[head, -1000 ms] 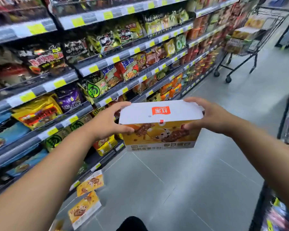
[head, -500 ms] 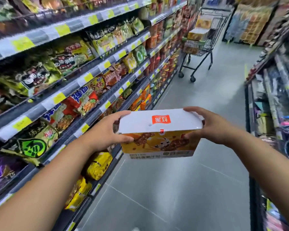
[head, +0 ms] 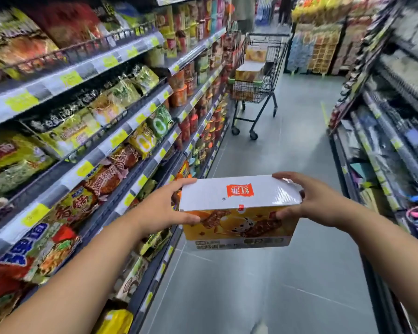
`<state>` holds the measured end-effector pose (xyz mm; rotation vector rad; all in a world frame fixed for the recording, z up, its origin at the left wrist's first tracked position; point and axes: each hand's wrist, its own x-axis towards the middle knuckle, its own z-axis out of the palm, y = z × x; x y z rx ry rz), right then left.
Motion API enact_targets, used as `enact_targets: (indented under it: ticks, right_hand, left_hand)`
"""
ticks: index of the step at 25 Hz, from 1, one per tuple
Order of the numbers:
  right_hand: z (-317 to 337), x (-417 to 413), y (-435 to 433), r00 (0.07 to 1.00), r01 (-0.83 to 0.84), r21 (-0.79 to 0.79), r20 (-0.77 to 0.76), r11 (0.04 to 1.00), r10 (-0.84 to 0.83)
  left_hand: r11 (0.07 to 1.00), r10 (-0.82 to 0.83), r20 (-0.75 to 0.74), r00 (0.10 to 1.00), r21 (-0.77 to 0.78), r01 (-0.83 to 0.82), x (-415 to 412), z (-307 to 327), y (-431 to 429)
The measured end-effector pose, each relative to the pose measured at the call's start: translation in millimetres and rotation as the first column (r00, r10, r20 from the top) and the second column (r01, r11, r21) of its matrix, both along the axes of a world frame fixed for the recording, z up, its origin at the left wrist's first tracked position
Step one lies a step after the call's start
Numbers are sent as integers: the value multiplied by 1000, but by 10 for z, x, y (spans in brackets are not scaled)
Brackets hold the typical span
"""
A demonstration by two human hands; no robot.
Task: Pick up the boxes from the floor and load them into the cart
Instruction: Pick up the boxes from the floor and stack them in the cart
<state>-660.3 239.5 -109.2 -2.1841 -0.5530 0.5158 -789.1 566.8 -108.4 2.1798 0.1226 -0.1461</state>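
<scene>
I carry a snack box (head: pixel 239 208) with a white top, a red logo and a yellow picture front, level at about chest height. My left hand (head: pixel 164 208) grips its left end, thumb across the front face. My right hand (head: pixel 309 203) grips its right end, fingers over the top edge. The wire shopping cart (head: pixel 270 85) stands further down the aisle, ahead and slightly right. Several similar yellow and white boxes (head: pixel 250 71) sit stacked inside it. No boxes show on the floor in this view.
Snack shelves (head: pixel 101 145) line the aisle's left side close to my left arm. Another rack (head: pixel 384 141) with hanging goods runs along the right. Grey floor (head: pixel 287 153) stretches between me and the cart. Display stands (head: pixel 316 44) close the aisle's far end.
The view has swung up and right along the aisle, and the cart now sits nearer the middle and looks larger. The boxes on the floor have left the view. Both hands keep their hold.
</scene>
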Motion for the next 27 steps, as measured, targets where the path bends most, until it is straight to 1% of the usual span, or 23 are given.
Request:
enact_targets:
  ticks: [2,5,9,11,15,16,18,20,25,27]
  right_hand:
    - [43,570,17,1000,5,3,-17,1000,-5]
    - [161,1374,97,998,36,91,-57,995,-31]
    - [234,2363,278,989,80,152,-138,985,-59]
    - [239,2842,411,983,109,171,-163,979,-81]
    - [158,3817,793,980,154,204,-159,967,-123]
    - [125,4088,901,977,175,208,-157,962,-144]
    - [96,4540,1078,962,237,208,-184,949,-200]
    - [110,4964,1216,941,309,273,-225,911,-251]
    - [65,5970,1476,916,396,297,-185,869,-355]
    - [22,6443,1563,915,402,288,-161,869,-370]
  left_hand:
    - [1000,16,-2,1000,-24,-16,538,37,-21]
    - [997,51,59,997,-55,-48,1342,86,9]
    - [987,85,63,994,-145,-75,2355,90,120]
    - [981,96,66,993,-178,-83,2859,75,279]
    - [969,103,115,988,-236,-74,3971,-29,711]
    - [963,100,131,986,-262,-62,4297,-50,830]
    - [952,91,116,989,-300,-53,4913,-72,1028]
    - [945,67,128,989,-325,-22,5518,-39,1208]
    - [947,15,154,988,-319,35,6820,-6,1448]
    - [949,3,152,988,-312,45,7340,-45,1514]
